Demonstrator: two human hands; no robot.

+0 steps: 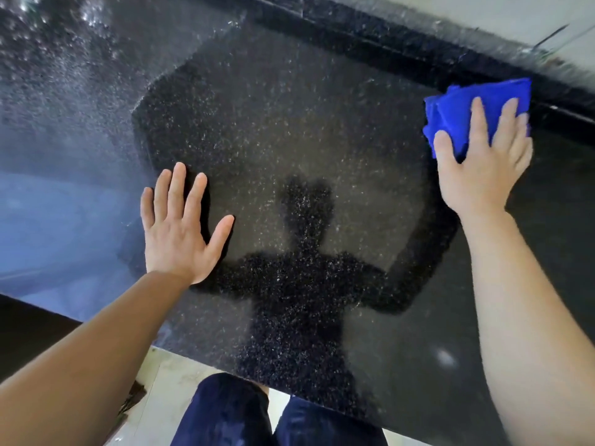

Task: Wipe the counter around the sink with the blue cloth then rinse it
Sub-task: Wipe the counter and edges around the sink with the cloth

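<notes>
Blue cloth [457, 106] pressed beneath right hand [483, 165], fingers [479, 123] straight | left hand [178, 233] fingers spread, flat on counter [289, 123]

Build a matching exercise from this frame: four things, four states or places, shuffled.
Things:
1. left hand
2. right hand
3. blue cloth
4. counter

States or places:
A. bunched up beside the raised back edge
B. fingers spread, holding nothing
C. dark speckled stone
D. pressing down on fabric

Pairs: 1-B, 2-D, 3-A, 4-C
</notes>
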